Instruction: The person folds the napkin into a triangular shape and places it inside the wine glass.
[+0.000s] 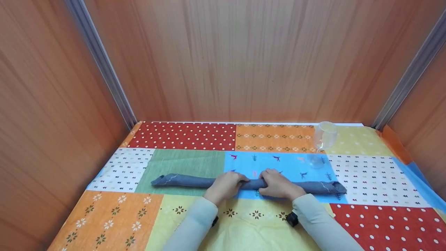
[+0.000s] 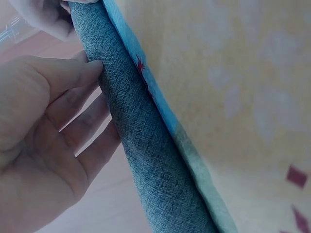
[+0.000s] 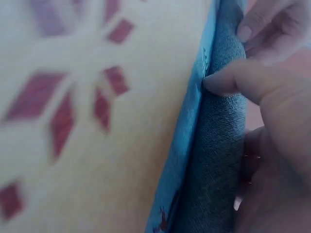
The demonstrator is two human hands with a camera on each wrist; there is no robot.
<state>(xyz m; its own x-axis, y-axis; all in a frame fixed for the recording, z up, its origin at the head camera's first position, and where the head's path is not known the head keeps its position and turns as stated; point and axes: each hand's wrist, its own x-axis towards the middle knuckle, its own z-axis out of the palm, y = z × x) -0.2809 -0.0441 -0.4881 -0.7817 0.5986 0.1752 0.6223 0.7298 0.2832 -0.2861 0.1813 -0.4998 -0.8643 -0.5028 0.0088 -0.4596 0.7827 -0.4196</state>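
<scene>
A dark grey-blue cloth (image 1: 195, 181), rolled into a long tube, lies sideways across the patchwork tablecloth (image 1: 188, 162). Both hands grip it near its middle, a short gap apart. My left hand (image 1: 224, 187) has its thumb against the roll and its fingers reaching behind it, as the left wrist view shows. Close by, my right hand (image 1: 280, 185) lays its thumb across the top of the roll (image 3: 216, 141), with the other fingers curled round the far side, partly hidden. The roll's left end shows a pale line; its right end has a loose folded corner.
A clear stemmed glass (image 1: 325, 136) stands upright behind the roll, to the right. Wood-grain panels (image 1: 244, 62) enclose the table at the back and both sides, joined by metal corner posts (image 1: 104, 66).
</scene>
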